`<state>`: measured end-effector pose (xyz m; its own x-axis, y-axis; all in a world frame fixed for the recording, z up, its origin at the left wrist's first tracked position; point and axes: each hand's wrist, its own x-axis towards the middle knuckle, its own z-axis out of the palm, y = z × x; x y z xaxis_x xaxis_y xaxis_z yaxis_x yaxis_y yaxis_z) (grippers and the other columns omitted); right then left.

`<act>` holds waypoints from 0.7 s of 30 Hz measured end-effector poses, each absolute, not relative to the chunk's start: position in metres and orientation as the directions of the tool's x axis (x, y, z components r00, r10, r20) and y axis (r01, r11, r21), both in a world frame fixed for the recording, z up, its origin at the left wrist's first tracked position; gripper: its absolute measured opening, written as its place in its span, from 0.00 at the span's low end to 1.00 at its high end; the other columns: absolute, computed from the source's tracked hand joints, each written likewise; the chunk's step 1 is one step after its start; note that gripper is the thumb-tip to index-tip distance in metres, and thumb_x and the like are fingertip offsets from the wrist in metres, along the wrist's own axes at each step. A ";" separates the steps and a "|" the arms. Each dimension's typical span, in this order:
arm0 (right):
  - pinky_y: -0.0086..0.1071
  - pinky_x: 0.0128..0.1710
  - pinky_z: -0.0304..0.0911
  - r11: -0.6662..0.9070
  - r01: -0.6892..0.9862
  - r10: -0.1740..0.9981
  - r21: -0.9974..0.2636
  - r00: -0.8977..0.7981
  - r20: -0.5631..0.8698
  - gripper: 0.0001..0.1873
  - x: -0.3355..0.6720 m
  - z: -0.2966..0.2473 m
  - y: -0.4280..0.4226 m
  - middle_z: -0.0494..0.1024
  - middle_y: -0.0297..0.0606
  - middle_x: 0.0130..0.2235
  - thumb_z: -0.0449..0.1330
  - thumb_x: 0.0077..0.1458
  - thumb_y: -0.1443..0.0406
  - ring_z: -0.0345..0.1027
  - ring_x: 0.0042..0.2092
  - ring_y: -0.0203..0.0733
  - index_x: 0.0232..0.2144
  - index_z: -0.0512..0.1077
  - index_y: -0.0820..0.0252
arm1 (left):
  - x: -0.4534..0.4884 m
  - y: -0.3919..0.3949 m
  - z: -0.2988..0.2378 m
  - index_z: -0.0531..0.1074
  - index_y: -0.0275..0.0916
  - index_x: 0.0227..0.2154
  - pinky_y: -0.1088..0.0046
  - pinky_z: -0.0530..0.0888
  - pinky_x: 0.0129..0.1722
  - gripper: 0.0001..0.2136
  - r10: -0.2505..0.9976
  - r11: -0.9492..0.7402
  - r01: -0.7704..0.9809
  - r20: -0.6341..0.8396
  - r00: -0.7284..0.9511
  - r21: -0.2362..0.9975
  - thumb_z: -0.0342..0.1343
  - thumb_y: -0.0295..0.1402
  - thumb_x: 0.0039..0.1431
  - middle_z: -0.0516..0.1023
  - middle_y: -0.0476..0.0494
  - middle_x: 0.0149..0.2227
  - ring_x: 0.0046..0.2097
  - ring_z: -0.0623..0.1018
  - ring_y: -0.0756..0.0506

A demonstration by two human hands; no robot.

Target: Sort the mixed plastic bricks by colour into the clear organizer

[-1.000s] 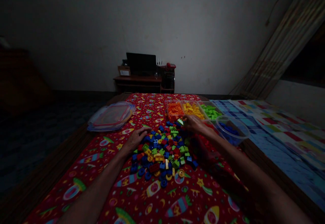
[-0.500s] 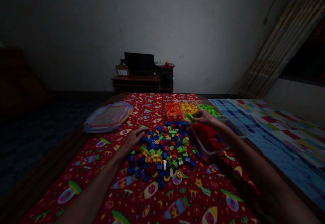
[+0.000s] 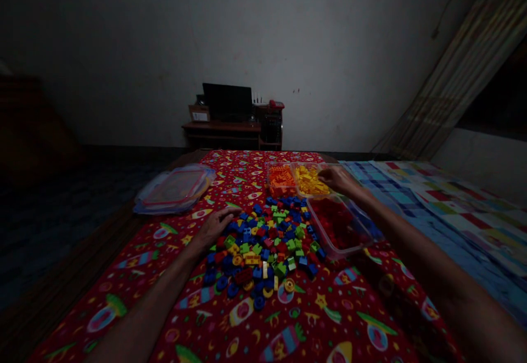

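A heap of mixed toy bricks (image 3: pixel 263 247), blue, green, red and yellow, lies on a red patterned cloth (image 3: pixel 288 319). My left hand (image 3: pixel 214 227) rests flat at the heap's left edge, fingers spread. My right hand (image 3: pixel 338 179) reaches far back over the row of clear tubs, covering the spot where the green bricks' tub stood in earlier frames. Its fingers curl downward; whether anything is in them is hidden. Beside it are a tub of yellow bricks (image 3: pixel 309 180) and a tub of orange bricks (image 3: pixel 280 178). A tub of red bricks (image 3: pixel 338 225) sits under my right forearm.
A stack of clear lids (image 3: pixel 175 188) lies at the cloth's back left. A chequered mat (image 3: pixel 448 209) covers the surface to the right. A dark wooden edge (image 3: pixel 74 280) runs along the left. A desk with a monitor (image 3: pixel 228 105) stands against the far wall.
My right hand carried a green brick from the heap's far edge back and rightward to the tubs at the rear; the brick no longer shows. My left hand stayed put.
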<state>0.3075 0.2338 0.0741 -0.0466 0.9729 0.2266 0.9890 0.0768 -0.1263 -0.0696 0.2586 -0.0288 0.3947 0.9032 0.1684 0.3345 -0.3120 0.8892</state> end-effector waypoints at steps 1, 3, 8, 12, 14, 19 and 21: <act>0.27 0.26 0.44 0.206 0.969 0.967 -0.137 -0.179 0.184 0.12 0.289 0.067 0.232 0.67 0.34 0.22 0.52 0.52 0.69 0.55 0.25 0.31 0.24 0.73 0.67 | -0.070 0.259 -0.030 0.78 0.38 0.37 0.57 0.72 0.49 0.23 0.903 -0.316 0.338 0.172 0.394 0.886 0.54 0.51 0.47 0.81 0.40 0.40 0.46 0.77 0.36; 0.27 0.25 0.44 0.333 0.935 0.939 -0.124 -0.317 0.134 0.11 0.254 0.051 0.227 0.67 0.34 0.21 0.52 0.52 0.69 0.53 0.23 0.30 0.23 0.73 0.66 | -0.070 0.260 -0.032 0.78 0.38 0.38 0.58 0.72 0.49 0.24 0.900 -0.324 0.346 0.175 0.398 0.881 0.53 0.52 0.48 0.81 0.40 0.41 0.46 0.77 0.36; 0.28 0.30 0.52 0.430 0.902 0.901 0.041 -0.431 0.046 0.10 0.199 0.026 0.221 0.76 0.45 0.35 0.54 0.55 0.67 0.66 0.33 0.37 0.34 0.75 0.66 | -0.072 0.261 -0.033 0.77 0.37 0.41 0.59 0.71 0.50 0.26 0.893 -0.324 0.360 0.157 0.422 0.875 0.51 0.52 0.50 0.80 0.39 0.44 0.48 0.76 0.36; 0.28 0.34 0.54 0.437 0.896 0.899 0.080 -0.437 -0.016 0.12 0.191 0.024 0.222 0.77 0.49 0.40 0.53 0.56 0.69 0.69 0.39 0.40 0.39 0.74 0.67 | -0.071 0.260 -0.032 0.77 0.36 0.41 0.59 0.71 0.50 0.26 0.894 -0.321 0.364 0.154 0.420 0.874 0.51 0.53 0.49 0.79 0.38 0.44 0.48 0.76 0.36; 0.27 0.35 0.54 0.441 0.894 0.896 0.076 -0.443 0.013 0.11 0.194 0.020 0.222 0.77 0.48 0.39 0.53 0.56 0.69 0.69 0.39 0.40 0.37 0.74 0.67 | -0.071 0.260 -0.032 0.76 0.36 0.41 0.59 0.71 0.50 0.27 0.898 -0.313 0.363 0.150 0.413 0.878 0.51 0.53 0.48 0.79 0.38 0.44 0.48 0.76 0.36; 0.28 0.36 0.53 0.491 0.870 0.849 0.051 -0.491 0.193 0.10 0.212 0.004 0.225 0.76 0.45 0.35 0.53 0.57 0.69 0.65 0.36 0.37 0.36 0.73 0.68 | -0.070 0.259 -0.031 0.77 0.37 0.40 0.59 0.71 0.50 0.26 0.903 -0.306 0.358 0.149 0.403 0.882 0.52 0.53 0.48 0.79 0.39 0.44 0.48 0.76 0.37; 0.27 0.35 0.53 0.525 0.850 0.834 0.023 -0.520 0.184 0.10 0.216 0.002 0.227 0.75 0.44 0.35 0.53 0.57 0.68 0.64 0.36 0.37 0.37 0.72 0.68 | -0.070 0.258 -0.029 0.77 0.37 0.40 0.60 0.71 0.50 0.25 0.904 -0.310 0.370 0.151 0.401 0.875 0.52 0.52 0.48 0.79 0.40 0.44 0.48 0.76 0.37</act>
